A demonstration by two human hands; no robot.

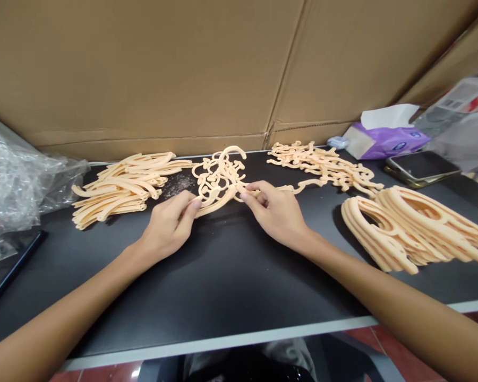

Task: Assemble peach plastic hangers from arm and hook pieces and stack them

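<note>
Both hands hold a cream plastic clothes hanger (219, 200) just above the black table, its curved hook pointing up and away. My left hand (172, 222) pinches the left arm of the hanger between thumb and fingers. On the other side, my right hand (274, 212) is closed with thumb and fingertips on the right arm. Loose curly cream pieces (213, 172) lie right behind the hanger and partly overlap with it, so its joints are hard to make out.
Slim curved arm pieces (123, 185) are heaped at left, wavy pieces (322, 164) at back right. Stacked cream hangers (414, 228) lie at right. Behind them are a phone (424, 165) and purple tissue pack (390, 139). Clear plastic wrap (19, 180) sits at left; cardboard (163, 74) walls the back.
</note>
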